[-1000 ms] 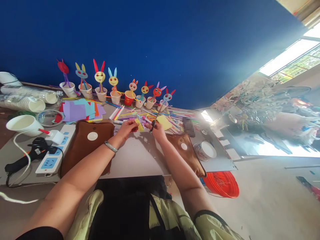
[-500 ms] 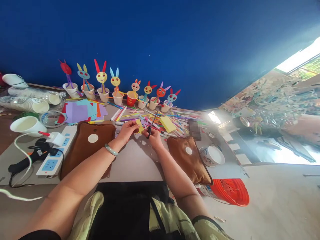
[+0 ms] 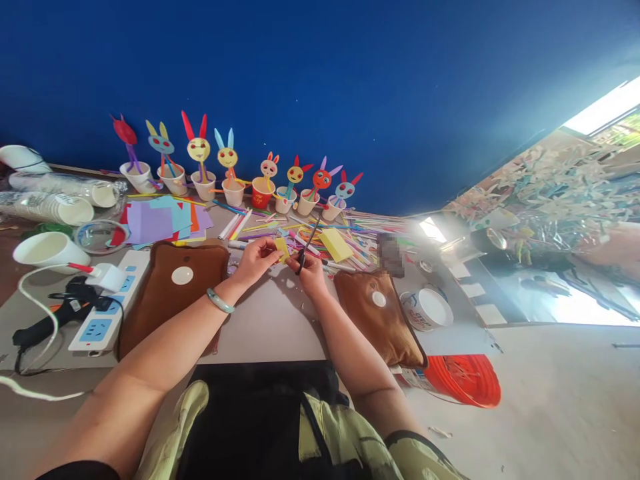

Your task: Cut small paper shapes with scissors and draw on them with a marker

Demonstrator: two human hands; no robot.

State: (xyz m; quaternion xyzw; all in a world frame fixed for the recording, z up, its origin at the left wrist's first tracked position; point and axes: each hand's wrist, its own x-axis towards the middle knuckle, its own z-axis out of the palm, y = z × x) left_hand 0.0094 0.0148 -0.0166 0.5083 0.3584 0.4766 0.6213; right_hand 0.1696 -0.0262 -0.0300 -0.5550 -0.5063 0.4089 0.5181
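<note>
My left hand (image 3: 257,259) is closed on a small piece of yellow paper (image 3: 282,249), pinching it by its left side. Scissors (image 3: 308,244) with dark handles are gripped in my right hand (image 3: 309,275), their blades pointing up and away from me. The scissors are close beside the yellow paper; whether the blades touch it I cannot tell. Just beyond my hands lie pens, coloured sticks and a yellow paper pad (image 3: 336,245). Behind them stands a row of paper cups (image 3: 233,192) holding rabbit-faced paper figures (image 3: 199,149).
Brown hot-water bags (image 3: 167,300) (image 3: 377,327) flank my forearms. On the left are a power strip (image 3: 103,320), a glue gun (image 3: 47,327), a white cup (image 3: 50,250) and coloured paper sheets (image 3: 150,223). A white tub (image 3: 434,307) stands right, above a red bucket (image 3: 465,380).
The view has shifted slightly. Both hands stay close together, with the yellow paper and scissors still held and their angle barely changed.
</note>
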